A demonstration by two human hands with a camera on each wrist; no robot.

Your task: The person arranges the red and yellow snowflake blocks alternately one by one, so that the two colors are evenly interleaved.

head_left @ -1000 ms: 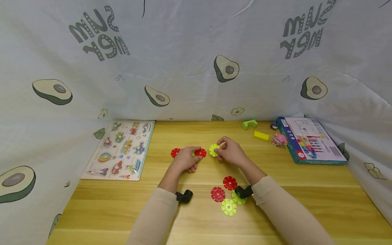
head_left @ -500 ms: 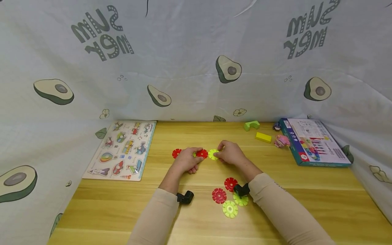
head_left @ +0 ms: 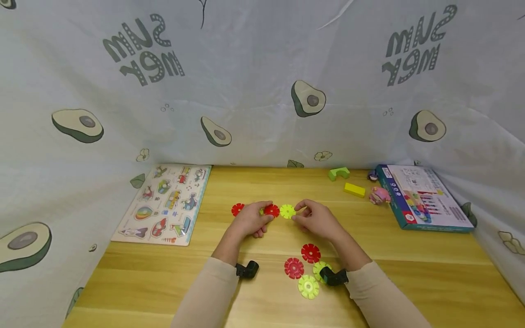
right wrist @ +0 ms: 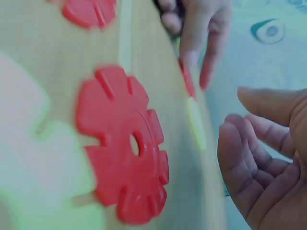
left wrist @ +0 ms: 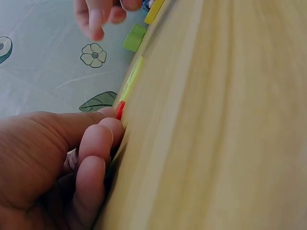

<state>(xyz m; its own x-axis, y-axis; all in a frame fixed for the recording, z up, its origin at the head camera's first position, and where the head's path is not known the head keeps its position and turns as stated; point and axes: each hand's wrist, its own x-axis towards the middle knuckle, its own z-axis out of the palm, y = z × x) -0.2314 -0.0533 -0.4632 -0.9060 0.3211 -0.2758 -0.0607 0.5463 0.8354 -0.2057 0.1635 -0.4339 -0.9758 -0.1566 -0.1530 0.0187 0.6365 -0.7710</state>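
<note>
A pale cloth [head_left: 246, 54] is hanging along the far, left and right edges of the desk, showing avocados, flowers and reversed grey "summer" lettering. The wood-grain desk [head_left: 143, 282] is stretching out below it. Two beige sleeves [head_left: 207, 291] are reaching in over the near side. A picture puzzle board [head_left: 172, 174] is lying flat in the far left corner, and a teal-edged box [head_left: 426, 200] is lying in the far right corner.

The left hand [head_left: 250, 221] is pinching a red disc [head_left: 272, 210] between thumb and forefinger, with its other fingers curling beneath the palm. The right hand [head_left: 317, 221] is hovering just beside a yellow disc [head_left: 287, 212], its thumb standing apart from loosely bent fingers and holding nothing. Black wrist cameras [head_left: 247, 270] are jutting from both wrists.

The slotted discs are forming a row about midway between the left and right edges, nearer the far edge: the yellow disc is meeting the pinched red one, and an outer red disc [head_left: 237, 209] is ending the row on the left; the left hand is mostly hiding what lies between. Two loose red discs [head_left: 294, 268] and two loose yellow discs [head_left: 309, 287] are clustering closer to the near edge.

By the far edge, left of the box, a pink toy [head_left: 379, 195], a yellow block [head_left: 354, 190], a green arch [head_left: 339, 173] and a small dark toy [head_left: 372, 175] are sitting.
</note>
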